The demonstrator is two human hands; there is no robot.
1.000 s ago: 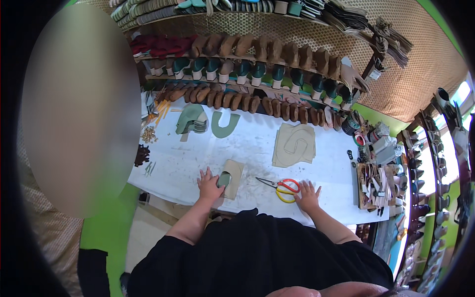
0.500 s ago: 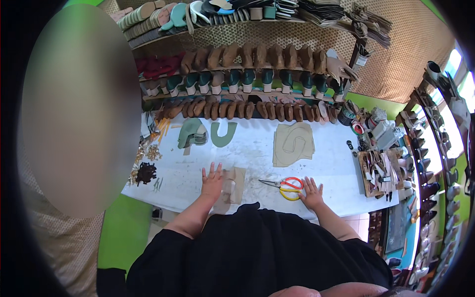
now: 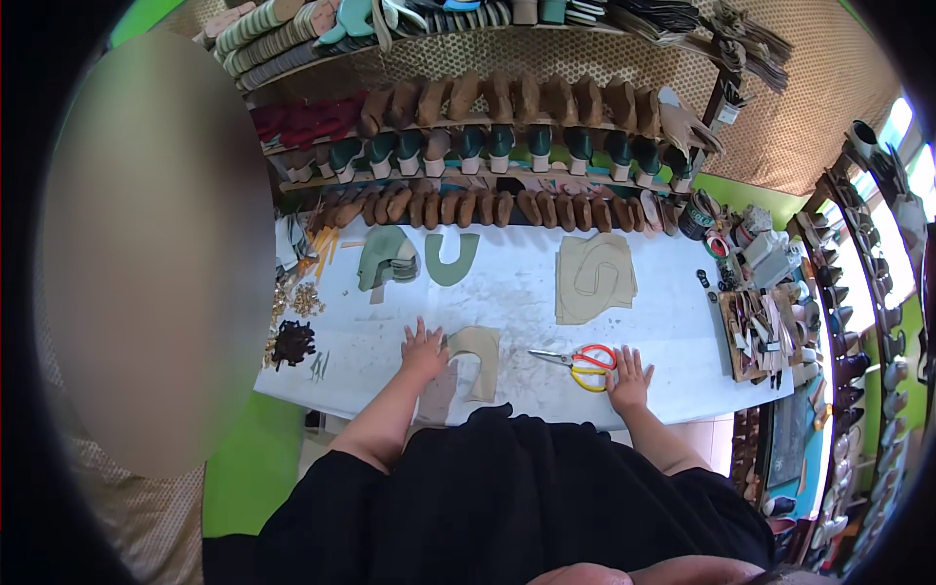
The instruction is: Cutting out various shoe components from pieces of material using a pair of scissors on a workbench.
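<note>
Lying palm down on the white surface (image 3: 522, 312), the left hand (image 3: 423, 357) has its fingers spread out, so its grip is wide. Just to the right of it is the tan piece (image 3: 485, 366), flat, with a bent shape like an arch. I cannot tell if the thumb touches it. The right hand (image 3: 629, 378) is palm down too, with its fingers a bit apart, and its grip is also wide. The scissors (image 3: 572, 362) lie between the tan piece and the right hand, with the tip toward the left and the red and yellow handles just beside that hand. I cannot tell if they touch. Farther back is a stack of tan sheets (image 3: 577, 297) with a curvy line on top. To the left of that are a green U (image 3: 448, 278) and, next to it, a green pile (image 3: 380, 255). Near the left end sit a dark brown heap (image 3: 293, 343), some gold bits (image 3: 307, 299) and thin green strips (image 3: 319, 367). At the right end is a board (image 3: 738, 336) full of long, thin things. Brown foot shapes (image 3: 473, 208) stand in a row along the back.
</note>
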